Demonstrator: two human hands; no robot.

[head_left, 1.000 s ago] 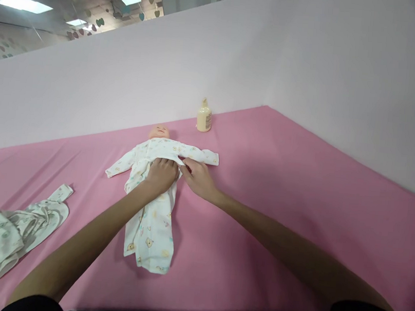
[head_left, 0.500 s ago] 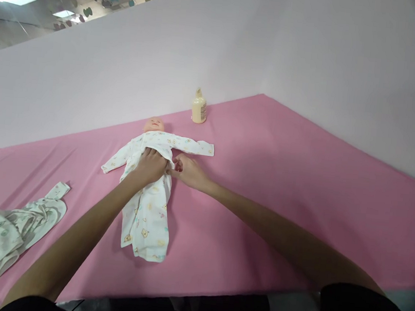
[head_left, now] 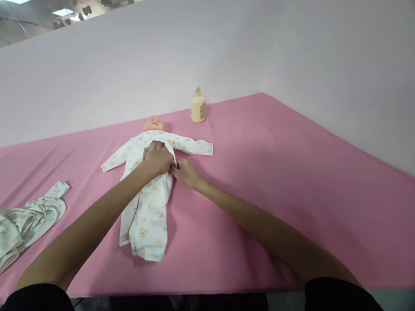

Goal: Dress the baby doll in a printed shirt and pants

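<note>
A baby doll (head_left: 154, 123) lies on its back, dressed in a white long-sleeved baby romper (head_left: 152, 218) with small bear prints. My left hand (head_left: 160, 160) is on the doll's chest, its fingers closed and partly tucked under the romper's front flap. My right hand (head_left: 186, 173) is closed at the romper's side edge, pinching the cloth right beside my left hand. The fingertips of both hands are partly hidden by cloth and by each other. Both sleeves of the romper lie spread out to the sides.
A cream pump bottle (head_left: 199, 108) stands behind the doll near the white wall (head_left: 240, 41). At the left lies a crumpled, printed white baby garment (head_left: 12, 234). Pink cloth (head_left: 263, 190) covers the table, whose front edge is near my body.
My left hand has moved slightly up and right, farther under the flap. My right hand has closed in on the romper's edge and now meets my left hand.
</note>
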